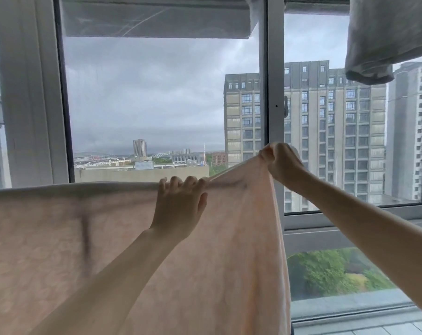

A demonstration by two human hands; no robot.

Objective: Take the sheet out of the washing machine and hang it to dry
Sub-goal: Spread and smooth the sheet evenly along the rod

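The fingers (181, 182) of the left hand (178, 209) are curled over the top edge of the pale peach cloth sheet (60, 238) and grip it there. In the head view, the right hand (281, 160) is closed into a fist around the sheet's upper corner and holds it a little higher than the left hand. The sheet hangs spread wide in front of the grey-framed glass window (275, 93), and it covers the lower left part of the view. A grey crumpled fabric (384, 39) hangs at the upper right, well apart from both hands. Behind the glass stands a tall beige apartment building (338, 131) under a cloudy sky.
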